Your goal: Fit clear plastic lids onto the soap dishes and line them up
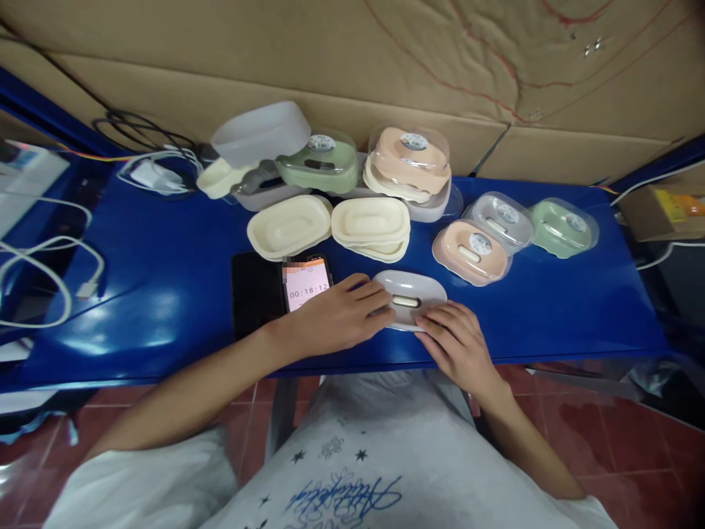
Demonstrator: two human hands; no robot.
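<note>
A shallow grey oval plastic dish (pixel 421 289) with a cream bar-shaped piece (pixel 406 301) in its central slot lies near the front edge of the blue table. My left hand (pixel 352 312) grips the dish's left rim, its fingers bent and close together. At the lower right rim, my right hand (pixel 454 338) holds the dish with the fingers over the edge and the thumb below. Just behind the dish are stacked cream oval trays (pixel 371 220). A lit phone (pixel 306 285) showing a timer lies beside my left forearm, partly covered by it.
Lidded boxes in peach (pixel 474 253), grey (pixel 501 219) and green (pixel 562 226) stand at the right. Along the back are a green box (pixel 322 165), stacked peach boxes (pixel 413 158) and a tilted grey tub (pixel 261 134). Cables (pixel 159 173) lie at the left on the blue table (pixel 165 294).
</note>
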